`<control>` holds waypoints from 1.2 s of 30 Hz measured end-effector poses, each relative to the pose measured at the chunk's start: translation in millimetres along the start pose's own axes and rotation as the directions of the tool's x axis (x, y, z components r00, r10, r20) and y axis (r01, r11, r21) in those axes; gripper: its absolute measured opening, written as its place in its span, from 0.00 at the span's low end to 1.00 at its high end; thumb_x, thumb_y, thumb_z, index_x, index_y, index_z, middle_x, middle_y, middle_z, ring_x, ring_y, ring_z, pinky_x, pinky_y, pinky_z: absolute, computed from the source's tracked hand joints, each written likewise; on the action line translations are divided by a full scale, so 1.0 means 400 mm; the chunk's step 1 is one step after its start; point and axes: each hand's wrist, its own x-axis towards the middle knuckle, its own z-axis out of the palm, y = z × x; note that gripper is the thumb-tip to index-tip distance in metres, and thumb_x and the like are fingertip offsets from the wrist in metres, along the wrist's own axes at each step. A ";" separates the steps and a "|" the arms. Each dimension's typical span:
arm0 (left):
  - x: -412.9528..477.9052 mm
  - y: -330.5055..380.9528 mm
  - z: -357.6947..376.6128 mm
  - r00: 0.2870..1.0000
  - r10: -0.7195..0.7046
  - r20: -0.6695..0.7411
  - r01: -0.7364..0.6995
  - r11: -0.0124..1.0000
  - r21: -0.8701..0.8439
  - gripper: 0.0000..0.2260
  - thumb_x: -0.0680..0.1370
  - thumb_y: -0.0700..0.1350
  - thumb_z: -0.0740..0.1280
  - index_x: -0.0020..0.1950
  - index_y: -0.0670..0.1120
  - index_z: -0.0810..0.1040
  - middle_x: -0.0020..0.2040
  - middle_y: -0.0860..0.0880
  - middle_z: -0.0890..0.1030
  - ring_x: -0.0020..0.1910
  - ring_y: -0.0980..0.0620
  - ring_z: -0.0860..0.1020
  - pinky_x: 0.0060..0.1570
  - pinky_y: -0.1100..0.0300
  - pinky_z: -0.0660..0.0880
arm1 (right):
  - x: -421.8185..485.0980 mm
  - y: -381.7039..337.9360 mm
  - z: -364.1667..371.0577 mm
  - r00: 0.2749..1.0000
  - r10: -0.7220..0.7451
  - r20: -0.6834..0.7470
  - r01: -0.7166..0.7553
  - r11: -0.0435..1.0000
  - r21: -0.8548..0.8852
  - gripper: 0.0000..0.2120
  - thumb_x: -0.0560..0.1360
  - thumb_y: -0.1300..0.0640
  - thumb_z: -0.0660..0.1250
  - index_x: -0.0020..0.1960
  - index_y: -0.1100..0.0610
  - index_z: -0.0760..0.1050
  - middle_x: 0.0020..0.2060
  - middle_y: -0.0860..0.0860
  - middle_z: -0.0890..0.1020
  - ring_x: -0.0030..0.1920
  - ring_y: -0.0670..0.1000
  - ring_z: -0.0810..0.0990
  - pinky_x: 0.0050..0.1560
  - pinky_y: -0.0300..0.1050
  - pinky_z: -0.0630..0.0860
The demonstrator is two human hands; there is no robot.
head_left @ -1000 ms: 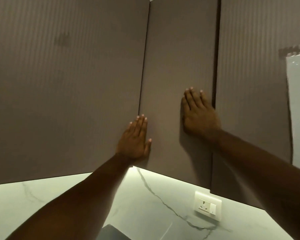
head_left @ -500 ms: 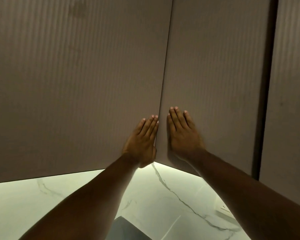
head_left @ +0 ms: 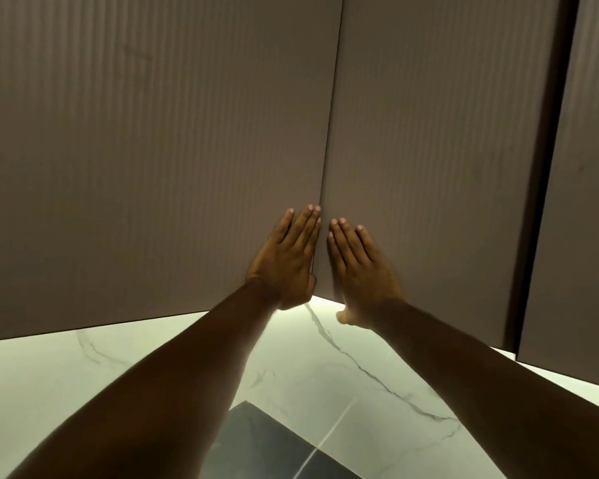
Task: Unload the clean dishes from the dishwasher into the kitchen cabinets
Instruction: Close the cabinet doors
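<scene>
Two flat palms on the cabinet fronts, one either side of the seam.

Your left hand [head_left: 286,261] lies with straight fingers against the left cabinet door [head_left: 153,150], and your right hand [head_left: 360,271] does the same on the right cabinet door [head_left: 429,150]. Neither holds anything. Their fingertips sit just beside the seam [head_left: 332,115], probably because these handle-free fronts give or seat at that lower corner. A third door [head_left: 588,202] stands beyond a dark gap. Below are a lit marble backsplash [head_left: 84,375] and a dark surface [head_left: 267,444], cut off. No dishes or dishwasher show, and the shelves are hidden.
</scene>
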 end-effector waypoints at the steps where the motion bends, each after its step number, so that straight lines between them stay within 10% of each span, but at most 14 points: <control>1: -0.002 0.002 -0.001 1.000 0.026 0.007 -0.026 0.999 -0.018 0.34 0.80 0.56 0.44 0.78 0.35 0.44 0.78 0.36 0.42 0.78 0.39 0.39 0.76 0.42 0.42 | -0.012 0.005 -0.007 1.000 0.025 0.007 -0.025 0.999 -0.021 0.59 0.70 0.37 0.67 0.75 0.68 0.31 0.75 0.65 0.33 0.76 0.64 0.33 0.76 0.59 0.40; 4: -0.003 0.003 0.007 0.995 0.099 0.013 -0.098 0.993 -0.063 0.37 0.76 0.58 0.48 0.78 0.34 0.49 0.79 0.35 0.47 0.79 0.38 0.43 0.75 0.41 0.46 | -0.055 0.024 -0.025 0.997 0.081 0.007 -0.081 0.996 -0.033 0.49 0.74 0.51 0.65 0.76 0.69 0.33 0.76 0.66 0.35 0.76 0.65 0.35 0.76 0.60 0.41; 9: 0.005 0.023 0.023 0.997 0.078 -0.011 -0.078 0.993 -0.084 0.53 0.64 0.66 0.63 0.77 0.33 0.54 0.78 0.33 0.52 0.78 0.36 0.48 0.75 0.39 0.48 | -0.092 0.009 -0.011 0.998 0.015 -0.056 -0.022 0.992 -0.123 0.30 0.77 0.67 0.31 0.76 0.70 0.51 0.76 0.66 0.53 0.77 0.66 0.51 0.75 0.61 0.55; 14: 0.013 0.069 0.031 0.999 -0.024 0.025 0.026 0.996 -0.080 0.60 0.64 0.68 0.70 0.78 0.34 0.42 0.78 0.33 0.44 0.78 0.35 0.43 0.75 0.39 0.39 | -0.070 0.004 0.025 0.988 0.047 -0.149 -0.053 0.998 -0.034 0.25 0.80 0.64 0.41 0.75 0.68 0.59 0.75 0.65 0.61 0.75 0.65 0.58 0.73 0.61 0.59; 22: 0.026 0.098 0.048 0.991 -0.117 0.069 0.108 0.988 0.114 0.40 0.78 0.46 0.59 0.75 0.31 0.35 0.76 0.30 0.38 0.77 0.32 0.39 0.73 0.36 0.34 | -0.101 0.033 -0.012 0.995 0.011 -0.096 -0.012 1.000 -0.011 0.31 0.76 0.62 0.47 0.78 0.68 0.45 0.77 0.64 0.49 0.78 0.64 0.46 0.77 0.59 0.46; 27: 0.028 0.120 0.041 0.977 -0.179 0.112 0.190 0.977 -0.093 0.48 0.76 0.52 0.65 0.74 0.30 0.34 0.76 0.29 0.40 0.76 0.31 0.39 0.72 0.37 0.32 | -0.120 0.097 -0.056 0.999 -0.051 0.004 0.051 0.995 0.082 0.40 0.79 0.39 0.53 0.78 0.65 0.46 0.78 0.61 0.48 0.78 0.59 0.45 0.77 0.53 0.41; 31: 0.063 0.152 -0.010 0.967 -0.167 0.194 0.225 0.918 -0.328 0.62 0.61 0.71 0.63 0.76 0.28 0.44 0.76 0.27 0.43 0.76 0.29 0.42 0.69 0.44 0.26 | -0.128 0.188 -0.113 0.998 0.054 -0.029 -0.052 0.996 0.073 0.35 0.80 0.42 0.47 0.78 0.64 0.49 0.78 0.60 0.50 0.79 0.58 0.46 0.77 0.54 0.42; 36: 0.092 0.217 -0.069 0.980 -0.145 0.139 0.197 0.826 -0.529 0.55 0.65 0.72 0.49 0.77 0.37 0.35 0.76 0.37 0.32 0.76 0.38 0.33 0.73 0.44 0.34 | -0.139 0.342 -0.211 0.979 0.194 -0.063 -0.198 0.979 -0.058 0.33 0.80 0.45 0.43 0.78 0.65 0.46 0.78 0.62 0.48 0.78 0.59 0.44 0.77 0.55 0.40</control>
